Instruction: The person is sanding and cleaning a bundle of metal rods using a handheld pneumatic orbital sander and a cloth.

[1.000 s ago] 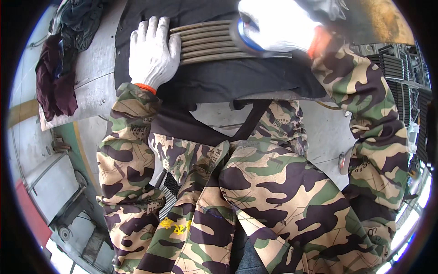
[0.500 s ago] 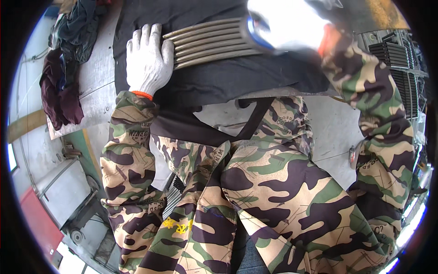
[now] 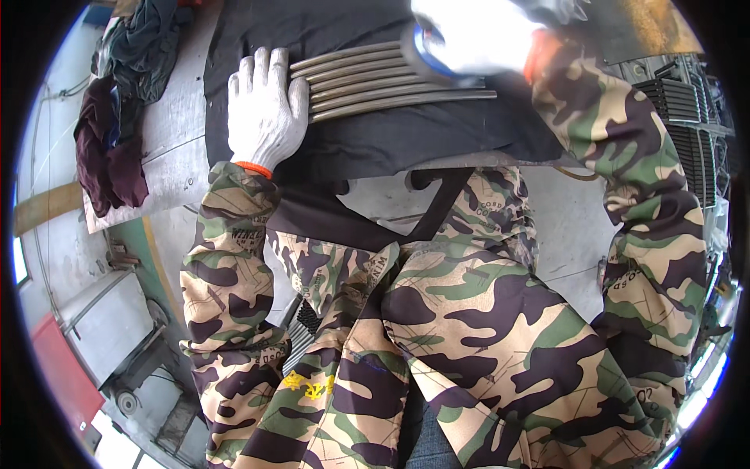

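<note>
Several slim metal rods (image 3: 359, 80) lie side by side, slightly bowed, on a black cloth (image 3: 375, 139). White-gloved, my left hand (image 3: 266, 113) rests flat over their left ends with its fingers stretched out. Above the right part of the rods is my right hand (image 3: 484, 37), also in a white glove, overexposed and smeared by motion. Under it shows the curved blue edge of a roundish thing (image 3: 428, 56), which appears held against the rods. Its kind cannot be made out, and the fingers around it are hidden.
Dark crumpled clothing (image 3: 113, 148) hangs at the left on the pale table (image 3: 176, 148). At the far right stand stacked dark metal bars (image 3: 676, 102). A brown-stained board (image 3: 644, 27) lies at the top right. A red panel (image 3: 66, 371) stands at the lower left.
My right hand and the blue-edged thing have shifted a little left, uncovering the rods' right ends. My left hand and the rods appear slightly further right and lower in view.
</note>
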The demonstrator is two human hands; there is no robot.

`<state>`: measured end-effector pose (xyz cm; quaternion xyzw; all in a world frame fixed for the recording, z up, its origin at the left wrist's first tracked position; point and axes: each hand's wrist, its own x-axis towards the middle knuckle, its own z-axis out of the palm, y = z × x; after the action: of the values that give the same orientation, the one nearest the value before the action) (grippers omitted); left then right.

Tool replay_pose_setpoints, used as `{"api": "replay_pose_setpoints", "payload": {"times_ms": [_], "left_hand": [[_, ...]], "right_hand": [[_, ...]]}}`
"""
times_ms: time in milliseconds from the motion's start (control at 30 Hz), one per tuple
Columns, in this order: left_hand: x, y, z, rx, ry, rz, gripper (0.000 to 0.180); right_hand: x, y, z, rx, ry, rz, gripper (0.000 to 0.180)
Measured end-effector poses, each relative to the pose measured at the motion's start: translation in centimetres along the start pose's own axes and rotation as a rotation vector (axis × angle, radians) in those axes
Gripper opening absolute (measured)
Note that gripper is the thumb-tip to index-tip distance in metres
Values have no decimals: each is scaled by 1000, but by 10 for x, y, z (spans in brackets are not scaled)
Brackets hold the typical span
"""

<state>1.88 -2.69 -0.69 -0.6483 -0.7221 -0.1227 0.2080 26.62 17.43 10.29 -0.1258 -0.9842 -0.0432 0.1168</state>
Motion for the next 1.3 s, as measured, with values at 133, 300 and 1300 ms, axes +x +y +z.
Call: {"api": "replay_pose_setpoints", "payload": {"times_ms": [133,300,1300], "left_hand": [[-1,1,-3,-78,-145,-60,54],[4,-15,-11,-124,-202,-38,56],[7,-20,9,-21,56,4,53]], "right_hand": [[-4,-13,-2,62,-143,-3,22],[5,-19,8,60,-37,-41,22],[82,-43,23,68,-44,-59,26]]}}
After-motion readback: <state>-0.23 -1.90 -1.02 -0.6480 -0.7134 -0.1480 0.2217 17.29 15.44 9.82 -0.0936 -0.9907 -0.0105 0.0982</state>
